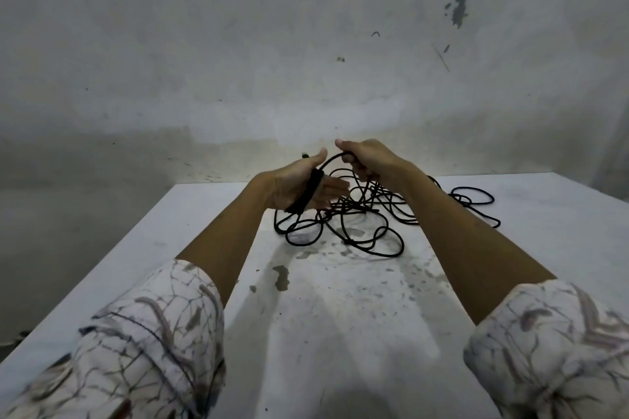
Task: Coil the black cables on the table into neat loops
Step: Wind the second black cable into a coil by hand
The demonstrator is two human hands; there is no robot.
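Patterned sleeves [149, 343] sit closest, bare forearms reaching from them over the stained white tabletop [340, 333]. Just short of the hands, the loose black cable [343, 231] sprawls in tangled loops, with a further strand trailing off to the tangle's right. Above the tangle's left edge, the left hand [299, 185] is spread, fingers straight, with a tight bundle of wraps [308, 196] wound across its palm, long axis running thumb to heel. Above the tangle's far side, the right hand [366, 160] curls around the feeding strand, which arcs straight over to the left thumb; so the slack lies below and slightly right of both hands. No brand, label or writing is readable anywhere.
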